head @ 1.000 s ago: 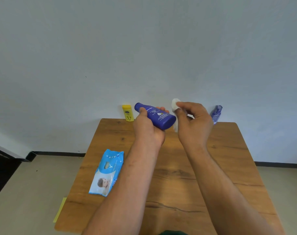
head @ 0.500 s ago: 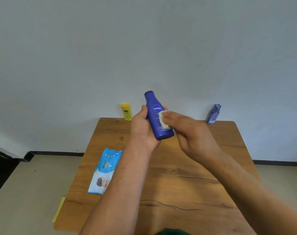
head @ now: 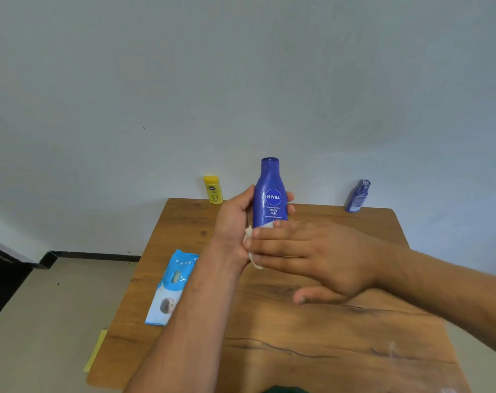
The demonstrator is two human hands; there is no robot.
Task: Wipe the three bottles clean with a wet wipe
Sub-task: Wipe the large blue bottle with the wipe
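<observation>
I see the left hand gripping the tall blue plastic Nivea bottle upright above the far half of the brown wooden table, with the thumb on its left side and the fingertips curled round its right. The right hand lies flat, fingers straight and pressed together, pushing the crumpled white wet wipe against the bottle's base. A small yellow plastic bottle and a small dark blue bottle stand at the far edge, well apart. A light blue wipes pack lies at the left.
</observation>
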